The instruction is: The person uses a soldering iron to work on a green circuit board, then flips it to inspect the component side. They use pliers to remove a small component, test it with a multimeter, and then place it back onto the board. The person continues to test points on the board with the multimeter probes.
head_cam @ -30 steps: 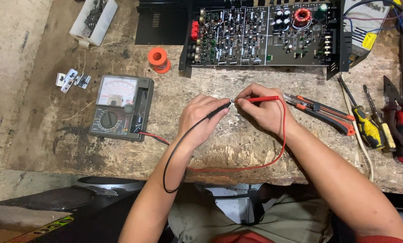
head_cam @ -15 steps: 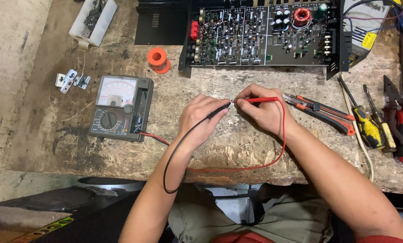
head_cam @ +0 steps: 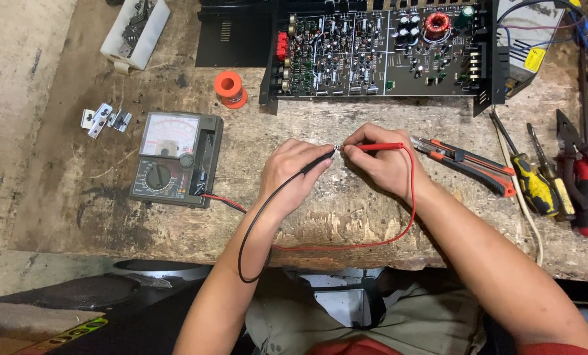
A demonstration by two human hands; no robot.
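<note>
Hands pinch slim probes, left point(head_cam: 293, 176) black point(head_cam: 317, 162), right point(head_cam: 386, 164) red point(head_cam: 381, 146), tips meeting.

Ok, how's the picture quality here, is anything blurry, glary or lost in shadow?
In the head view the light is even and soft; the multimeter, both hands and the circuit board are sharp, with no motion blur. Its dial face shows slight pale glare. Below the bench edge the lap sits in deep shadow.
</note>
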